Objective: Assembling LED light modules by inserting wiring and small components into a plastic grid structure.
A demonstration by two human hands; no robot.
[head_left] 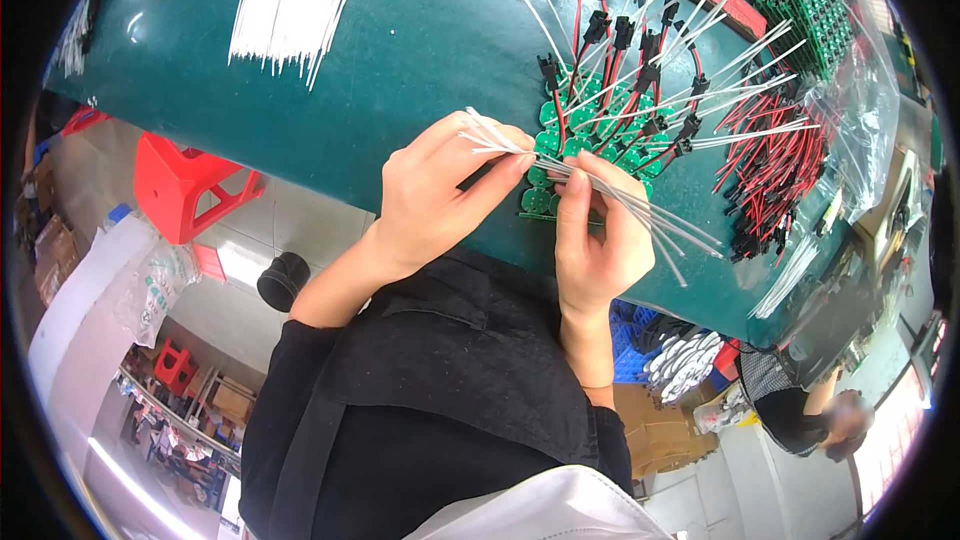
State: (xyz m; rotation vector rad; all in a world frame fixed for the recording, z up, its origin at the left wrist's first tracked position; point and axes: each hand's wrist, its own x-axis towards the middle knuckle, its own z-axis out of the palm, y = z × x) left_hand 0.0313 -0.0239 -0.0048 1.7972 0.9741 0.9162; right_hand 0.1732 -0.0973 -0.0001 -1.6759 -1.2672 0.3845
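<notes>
Across the head view runs a dark green tabletop [420, 60]. Left hand [425, 185] and right hand [605, 240] each pinch one bunch of thin white wires [548, 161], thumbs pressed toward index fingers; the strands overlap too much to count. This bunch is above the near edge of green circuit boards [545, 145], where at least ten black connectors [623, 32] rise. One white sheaf [300, 0] lies farther left.

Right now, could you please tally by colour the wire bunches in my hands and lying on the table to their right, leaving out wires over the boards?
White: 2 (held bunch, between left hand and right hand; small pile)
Red-and-black: 1 (large pile)
Total: 3
</notes>
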